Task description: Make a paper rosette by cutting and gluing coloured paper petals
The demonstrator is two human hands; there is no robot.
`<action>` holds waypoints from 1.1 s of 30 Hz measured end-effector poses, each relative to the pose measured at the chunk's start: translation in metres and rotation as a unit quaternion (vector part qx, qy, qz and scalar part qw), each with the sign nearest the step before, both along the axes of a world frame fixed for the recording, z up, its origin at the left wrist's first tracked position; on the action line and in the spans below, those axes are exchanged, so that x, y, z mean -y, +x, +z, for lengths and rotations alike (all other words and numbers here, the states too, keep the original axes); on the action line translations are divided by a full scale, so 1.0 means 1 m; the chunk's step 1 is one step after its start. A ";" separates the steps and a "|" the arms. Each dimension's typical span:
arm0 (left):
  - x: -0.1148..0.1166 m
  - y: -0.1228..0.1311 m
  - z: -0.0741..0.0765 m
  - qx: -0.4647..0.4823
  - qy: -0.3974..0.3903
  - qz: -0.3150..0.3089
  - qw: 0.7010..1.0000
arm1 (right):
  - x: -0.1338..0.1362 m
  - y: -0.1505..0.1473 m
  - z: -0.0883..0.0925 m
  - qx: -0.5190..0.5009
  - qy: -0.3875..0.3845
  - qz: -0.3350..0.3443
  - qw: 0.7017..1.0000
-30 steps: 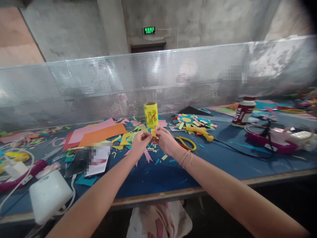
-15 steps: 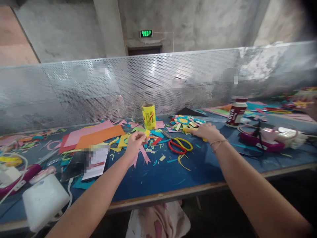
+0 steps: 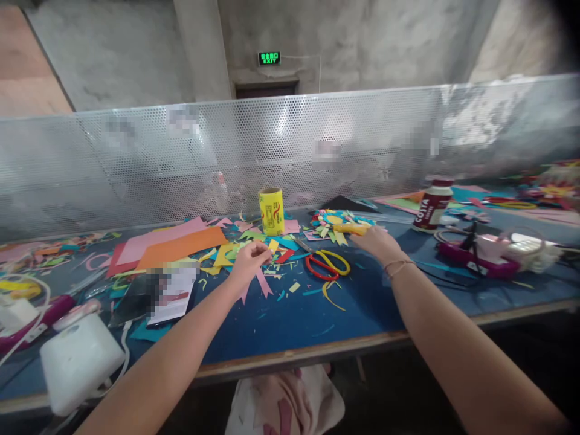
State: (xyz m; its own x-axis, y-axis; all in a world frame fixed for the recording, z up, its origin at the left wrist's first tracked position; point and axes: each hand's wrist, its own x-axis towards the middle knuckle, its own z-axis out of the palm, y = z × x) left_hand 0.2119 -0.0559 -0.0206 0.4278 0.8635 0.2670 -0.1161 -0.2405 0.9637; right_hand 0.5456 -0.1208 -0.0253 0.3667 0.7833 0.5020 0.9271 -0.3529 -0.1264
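My left hand (image 3: 250,264) is closed in a pinch on a small yellow paper piece (image 3: 273,246), above cut scraps. My right hand (image 3: 377,243) is wrapped around a yellow glue gun (image 3: 350,229), its narrow end pointing left. Just behind that lies a round paper flower (image 3: 338,220) in blue, yellow and red, partly covered by the gun. Red-and-yellow-handled scissors (image 3: 327,266) rest on the blue table between my hands. A pink paper strip with notched ends (image 3: 263,283) hangs or lies below my left hand; which one I cannot tell.
A yellow roll (image 3: 271,211) stands upright behind my left hand. Orange sheets (image 3: 181,249) and a phone (image 3: 174,297) lie left, near a white charger (image 3: 81,362). A maroon bottle (image 3: 432,205) and a purple device (image 3: 475,257) stand right. A perforated metal screen (image 3: 272,142) borders the back.
My right hand has drawn up and slightly left, and more of the yellow glue gun shows. My left hand keeps its pinch on the yellow paper, almost in place.
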 end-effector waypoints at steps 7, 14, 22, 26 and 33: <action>0.003 0.006 -0.005 -0.009 -0.020 -0.035 0.999 | 0.009 -0.057 0.029 0.020 0.115 0.016 0.993; 0.005 0.011 -0.009 -0.047 -0.003 -0.075 0.996 | 0.016 -0.073 0.031 0.140 0.072 0.133 0.979; 0.011 0.013 -0.006 -0.054 -0.011 -0.093 0.994 | 0.014 -0.076 0.031 0.157 0.034 0.147 0.976; 0.015 0.014 -0.003 -0.052 -0.011 -0.100 0.994 | 0.015 -0.079 0.032 0.150 0.036 0.157 0.976; 0.016 0.014 -0.003 -0.050 -0.011 -0.104 0.993 | 0.012 -0.074 0.029 0.150 0.032 0.176 0.972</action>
State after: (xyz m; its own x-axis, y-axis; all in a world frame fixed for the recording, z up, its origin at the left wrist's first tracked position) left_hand 0.2264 -0.0720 -0.0231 0.6205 0.7591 0.1968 -0.0652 -0.2002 0.9776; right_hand 0.4713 -0.1327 0.0035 -0.0885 0.7973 0.5970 0.9875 -0.0081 0.1572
